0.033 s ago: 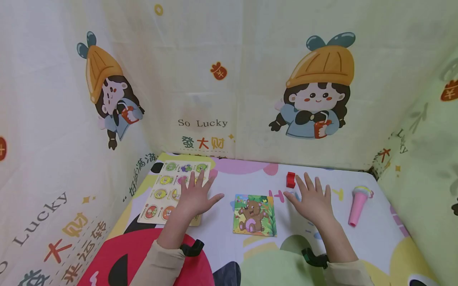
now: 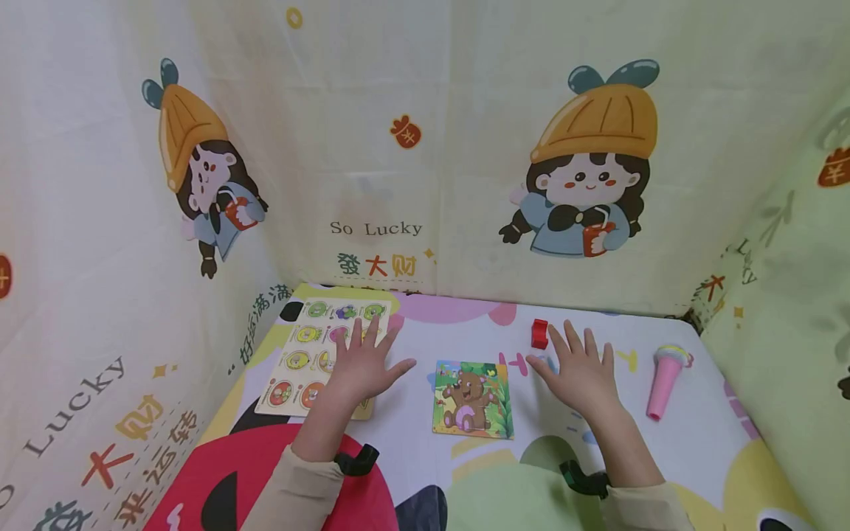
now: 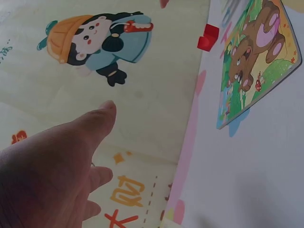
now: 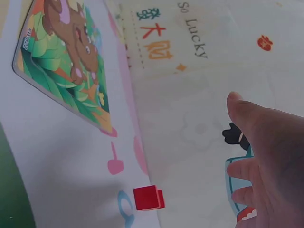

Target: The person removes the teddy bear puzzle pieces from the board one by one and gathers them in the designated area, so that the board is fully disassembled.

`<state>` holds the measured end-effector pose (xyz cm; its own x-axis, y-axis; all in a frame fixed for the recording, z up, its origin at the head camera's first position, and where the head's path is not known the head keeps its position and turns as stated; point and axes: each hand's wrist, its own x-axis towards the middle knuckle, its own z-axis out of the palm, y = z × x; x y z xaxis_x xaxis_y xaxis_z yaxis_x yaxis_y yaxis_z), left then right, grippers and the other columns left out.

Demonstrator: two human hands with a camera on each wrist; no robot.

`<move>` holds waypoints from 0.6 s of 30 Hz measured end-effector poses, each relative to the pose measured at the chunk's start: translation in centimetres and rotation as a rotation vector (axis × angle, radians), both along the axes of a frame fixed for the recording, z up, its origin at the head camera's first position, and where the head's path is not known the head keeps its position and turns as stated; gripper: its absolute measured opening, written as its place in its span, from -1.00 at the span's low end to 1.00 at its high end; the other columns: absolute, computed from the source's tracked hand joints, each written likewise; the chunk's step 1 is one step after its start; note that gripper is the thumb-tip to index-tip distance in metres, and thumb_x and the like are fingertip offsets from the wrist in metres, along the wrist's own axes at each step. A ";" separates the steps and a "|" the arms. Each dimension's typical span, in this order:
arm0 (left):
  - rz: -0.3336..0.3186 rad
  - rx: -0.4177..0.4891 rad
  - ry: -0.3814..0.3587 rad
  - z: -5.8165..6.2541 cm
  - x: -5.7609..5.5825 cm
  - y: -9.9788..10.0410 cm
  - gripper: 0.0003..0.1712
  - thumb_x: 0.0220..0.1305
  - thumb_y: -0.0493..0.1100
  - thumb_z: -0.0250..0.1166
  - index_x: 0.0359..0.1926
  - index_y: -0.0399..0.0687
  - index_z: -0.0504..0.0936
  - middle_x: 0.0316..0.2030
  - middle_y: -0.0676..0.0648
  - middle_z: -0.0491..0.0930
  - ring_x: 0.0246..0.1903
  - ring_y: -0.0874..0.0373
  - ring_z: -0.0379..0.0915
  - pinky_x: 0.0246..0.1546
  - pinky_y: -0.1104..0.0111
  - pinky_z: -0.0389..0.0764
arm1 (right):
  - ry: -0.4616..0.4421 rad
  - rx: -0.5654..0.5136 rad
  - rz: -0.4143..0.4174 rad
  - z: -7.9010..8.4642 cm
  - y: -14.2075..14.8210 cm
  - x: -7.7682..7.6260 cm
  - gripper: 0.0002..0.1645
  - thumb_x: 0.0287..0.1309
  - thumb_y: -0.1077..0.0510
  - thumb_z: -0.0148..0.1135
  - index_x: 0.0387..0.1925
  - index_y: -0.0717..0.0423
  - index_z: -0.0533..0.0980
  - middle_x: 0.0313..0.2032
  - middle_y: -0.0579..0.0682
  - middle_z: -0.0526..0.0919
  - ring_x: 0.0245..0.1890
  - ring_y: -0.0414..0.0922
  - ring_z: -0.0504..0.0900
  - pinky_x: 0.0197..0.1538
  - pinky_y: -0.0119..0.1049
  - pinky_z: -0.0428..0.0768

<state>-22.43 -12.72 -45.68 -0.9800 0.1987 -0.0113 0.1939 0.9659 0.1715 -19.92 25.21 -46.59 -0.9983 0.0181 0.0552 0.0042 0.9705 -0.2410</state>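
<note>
My left hand [image 2: 361, 372] is spread with straight fingers over the right part of a fruit puzzle board [image 2: 282, 369], covering some of its pictures. My right hand [image 2: 581, 372] is likewise spread, with nothing in its grasp, its fingers close to a small red block [image 2: 539, 334]. Between the hands a square bear puzzle [image 2: 473, 398] lies flat on the table. In the left wrist view the thumb points toward the bear puzzle's side, and the red block [image 3: 208, 37] shows beyond. The right wrist view shows the notched red block [image 4: 148, 197] near the table's back edge.
A pink toy microphone [image 2: 666, 383] lies to the right of my right hand. The table [image 2: 412, 413] has a colourful printed cover. Printed cloth walls [image 2: 465, 184] stand behind it and on both sides.
</note>
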 end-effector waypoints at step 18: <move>-0.329 0.168 -0.108 -6.6 -1.0 2.6 -0.07 0.33 0.46 -0.01 0.54 0.09 0.13 0.54 -0.17 0.05 0.53 -0.23 -0.13 0.52 -0.07 -0.03 | -0.145 -0.303 0.257 -3.2 -1.6 -2.1 -0.40 0.27 -0.07 0.27 0.26 0.11 0.48 0.08 0.14 0.62 0.01 0.08 0.58 0.07 0.05 0.60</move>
